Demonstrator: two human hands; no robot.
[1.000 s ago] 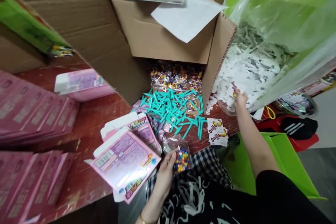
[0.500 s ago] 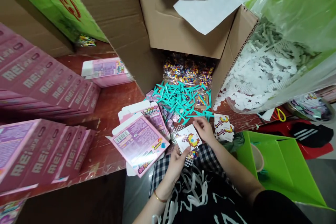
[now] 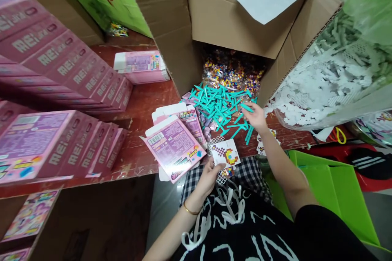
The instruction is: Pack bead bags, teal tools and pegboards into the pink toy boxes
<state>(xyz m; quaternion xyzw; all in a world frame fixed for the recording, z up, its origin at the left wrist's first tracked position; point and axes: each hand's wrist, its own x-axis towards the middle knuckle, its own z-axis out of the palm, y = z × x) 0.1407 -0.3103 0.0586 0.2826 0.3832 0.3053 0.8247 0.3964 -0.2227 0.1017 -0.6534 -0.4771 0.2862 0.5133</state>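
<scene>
My left hand [image 3: 211, 177] is closed on a white pattern card [image 3: 225, 155] printed with a pixel picture. Under the card, a white plastic grid [image 3: 221, 178] and a small bag of coloured beads [image 3: 228, 172] stick out, held along with it. At the right edge of a heap of teal plastic T-shaped sticks [image 3: 217, 104], my right hand [image 3: 255, 117] has its fingertips closed on one teal stick [image 3: 246, 107]. More pattern cards [image 3: 261, 147] lie partly hidden beneath my right forearm. Left of my left hand, flattish pink boxes [image 3: 174, 149] lie with flaps open.
Pink boxes [image 3: 82, 65] stand in rows on the red table [image 3: 147, 106]. An open cardboard carton [image 3: 232, 24] holds bags of coloured beads [image 3: 232, 73]. White plastic pieces [image 3: 330, 69] fill a clear bag at right. A green bin [image 3: 339, 187] stands low right.
My right hand has left the pattern card, moved up and right to the heap, and taken a teal stick. My left hand keeps the card. The view has shifted.
</scene>
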